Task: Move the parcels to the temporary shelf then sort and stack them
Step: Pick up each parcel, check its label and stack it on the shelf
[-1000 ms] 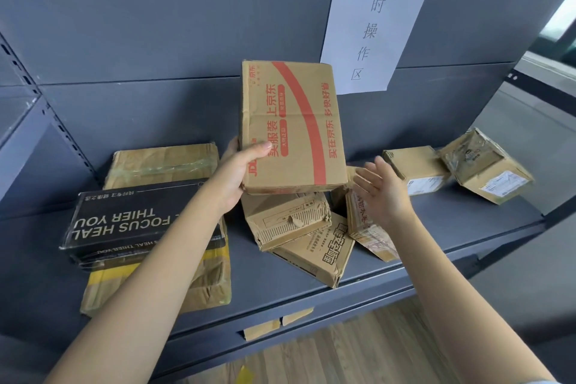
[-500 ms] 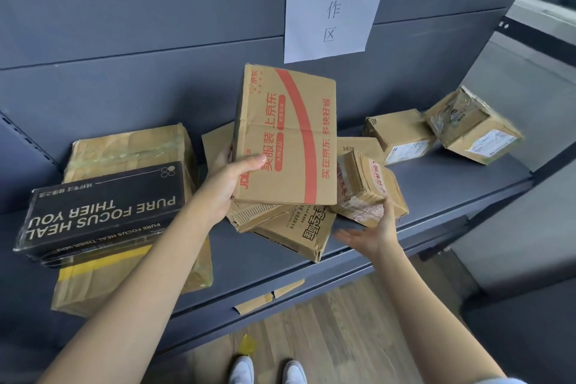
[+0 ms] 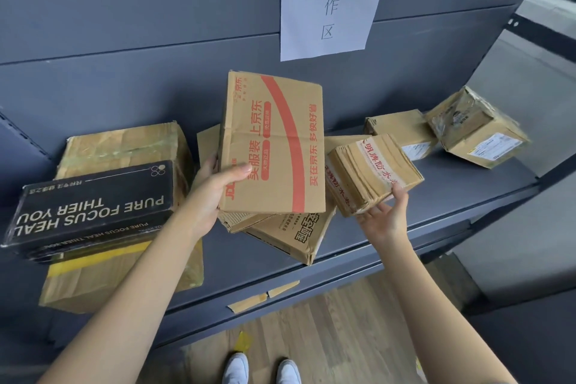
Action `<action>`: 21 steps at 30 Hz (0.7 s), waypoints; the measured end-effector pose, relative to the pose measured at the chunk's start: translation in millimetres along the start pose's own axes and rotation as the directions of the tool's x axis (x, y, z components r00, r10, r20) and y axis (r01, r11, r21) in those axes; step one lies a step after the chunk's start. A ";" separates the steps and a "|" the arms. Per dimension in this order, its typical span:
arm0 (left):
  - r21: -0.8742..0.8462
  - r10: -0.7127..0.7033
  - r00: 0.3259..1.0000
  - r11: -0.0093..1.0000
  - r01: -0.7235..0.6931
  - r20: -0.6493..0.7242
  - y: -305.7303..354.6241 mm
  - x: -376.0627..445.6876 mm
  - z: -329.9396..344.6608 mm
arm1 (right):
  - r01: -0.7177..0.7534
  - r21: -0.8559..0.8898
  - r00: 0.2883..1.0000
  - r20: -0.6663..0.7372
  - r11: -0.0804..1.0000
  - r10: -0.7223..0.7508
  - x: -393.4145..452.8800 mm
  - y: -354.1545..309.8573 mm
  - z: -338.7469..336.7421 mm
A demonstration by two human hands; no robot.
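Parcels lie scattered along a dark grey metal shelf [image 3: 452, 196]. The left hand [image 3: 207, 193] grips the lower left corner of a tall brown cardboard box with a red curved stripe and red print [image 3: 274, 146] — thumb across the front, fingers behind — holding it upright above two tilted brown cartons [image 3: 296, 234] at the shelf's front edge. Just beside it, the right hand [image 3: 386, 215] cups from below a small brown taped box with red lettering [image 3: 371, 171], lifted and tipped off the shelf. To the left, a flat black box printed with white words [image 3: 90, 206] rests on a large tape-wrapped brown carton [image 3: 124, 146]. Far right, two small labelled brown parcels [image 3: 405, 131] sit touching near the back wall, under a white paper sign [image 3: 333, 0].
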State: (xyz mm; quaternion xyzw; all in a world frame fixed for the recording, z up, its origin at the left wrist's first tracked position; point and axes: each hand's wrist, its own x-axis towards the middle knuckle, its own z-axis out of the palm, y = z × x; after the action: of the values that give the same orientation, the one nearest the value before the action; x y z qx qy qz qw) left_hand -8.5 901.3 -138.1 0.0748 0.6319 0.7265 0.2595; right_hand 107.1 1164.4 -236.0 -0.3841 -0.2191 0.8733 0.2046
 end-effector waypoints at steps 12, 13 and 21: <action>0.014 0.089 0.972 0.996 -0.088 -0.219 4.1 -83.0 -55.2 | 0.347 -0.484 0.692 0.710 0.804 0.128 -46.7 -8.4 40.3; 0.017 0.084 0.973 0.996 -0.082 -0.217 3.5 -92.4 -61.2 | 0.358 -0.485 0.664 0.733 0.798 0.148 -54.3 -5.1 41.6; -0.008 0.060 0.970 0.998 -0.064 -0.236 -13.6 -172.7 -109.2 | 0.378 -0.595 0.585 0.748 0.709 0.315 -131.3 31.8 48.8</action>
State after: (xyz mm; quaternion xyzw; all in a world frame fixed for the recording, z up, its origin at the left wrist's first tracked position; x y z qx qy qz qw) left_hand 95.2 724.8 -134.0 0.0056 0.6500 0.7428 0.1604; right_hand 145.6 1058.3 -147.1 0.0150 -0.6095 0.7900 -0.0642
